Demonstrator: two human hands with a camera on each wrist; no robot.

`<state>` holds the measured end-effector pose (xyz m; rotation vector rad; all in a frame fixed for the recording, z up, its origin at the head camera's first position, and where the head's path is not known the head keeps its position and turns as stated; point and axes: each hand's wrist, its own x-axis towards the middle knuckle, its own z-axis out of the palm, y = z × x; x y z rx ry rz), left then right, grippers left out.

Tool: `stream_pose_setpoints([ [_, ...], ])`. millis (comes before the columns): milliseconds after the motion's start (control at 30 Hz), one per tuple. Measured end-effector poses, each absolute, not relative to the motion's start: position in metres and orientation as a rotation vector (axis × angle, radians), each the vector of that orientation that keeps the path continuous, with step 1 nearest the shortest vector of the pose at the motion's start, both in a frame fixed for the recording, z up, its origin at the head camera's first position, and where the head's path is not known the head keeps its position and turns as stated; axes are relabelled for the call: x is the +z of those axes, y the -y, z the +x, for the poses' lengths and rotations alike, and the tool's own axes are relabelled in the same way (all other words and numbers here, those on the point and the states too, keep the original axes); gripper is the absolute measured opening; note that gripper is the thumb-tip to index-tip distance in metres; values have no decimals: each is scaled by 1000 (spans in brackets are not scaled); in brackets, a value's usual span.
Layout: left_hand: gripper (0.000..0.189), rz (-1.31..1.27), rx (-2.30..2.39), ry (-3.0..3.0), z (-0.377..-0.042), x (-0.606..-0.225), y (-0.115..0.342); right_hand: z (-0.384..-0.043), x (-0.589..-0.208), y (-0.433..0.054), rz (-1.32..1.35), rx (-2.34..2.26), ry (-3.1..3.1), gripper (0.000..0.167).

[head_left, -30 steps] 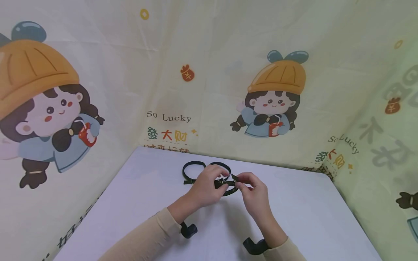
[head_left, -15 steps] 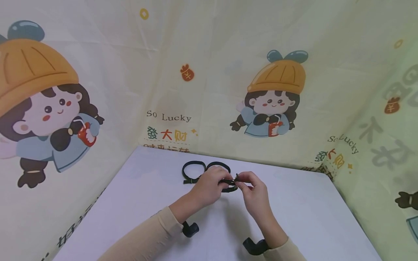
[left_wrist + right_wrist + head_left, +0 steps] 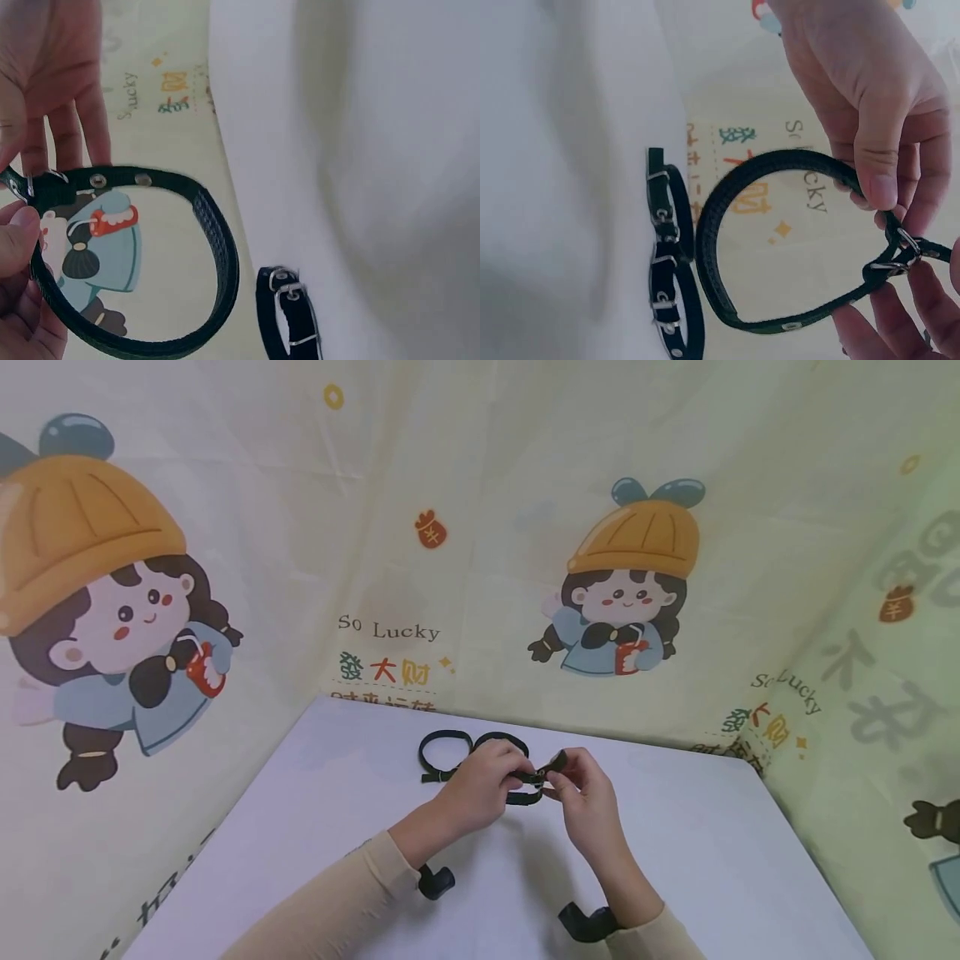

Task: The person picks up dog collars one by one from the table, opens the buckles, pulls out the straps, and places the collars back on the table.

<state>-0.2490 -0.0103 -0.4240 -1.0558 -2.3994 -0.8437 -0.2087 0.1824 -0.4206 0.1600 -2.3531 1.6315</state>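
Note:
A dark collar with a metal buckle and eyelets [image 3: 232, 262] is held between both hands, its loop hanging below the buckle [image 3: 900, 259]. With thumb and fingers my left hand [image 3: 480, 785] grips the band beside the buckle. On the other side, my right hand [image 3: 591, 797] pinches the strap's free end [image 3: 557, 762], which points up and right in the head view. Seen from the right wrist, the strap passes through the metal frames, and the right fingers [image 3: 881, 319] lie beneath it. Part of the collar is hidden behind the left hand.
Two more dark buckled collars lie on the white table [image 3: 375, 827] behind the hands, one looped at left [image 3: 445, 732], the other [image 3: 676, 296] partly covered by the left hand in the head view. A printed cloth [image 3: 480, 568] hangs around the table's back and sides.
My left fingers have closed further over the band. My right hand has drawn slightly up and right with the strap end, which now stands more clearly out from the buckle. The table collars stay put.

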Motion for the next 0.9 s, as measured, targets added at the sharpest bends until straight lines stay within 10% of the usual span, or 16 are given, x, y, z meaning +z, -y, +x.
stream_pose_setpoints([
  [900,20,-935,-1133,2442,-247,-417,12,-211,-410,-177,145,1575,2393,21],
])
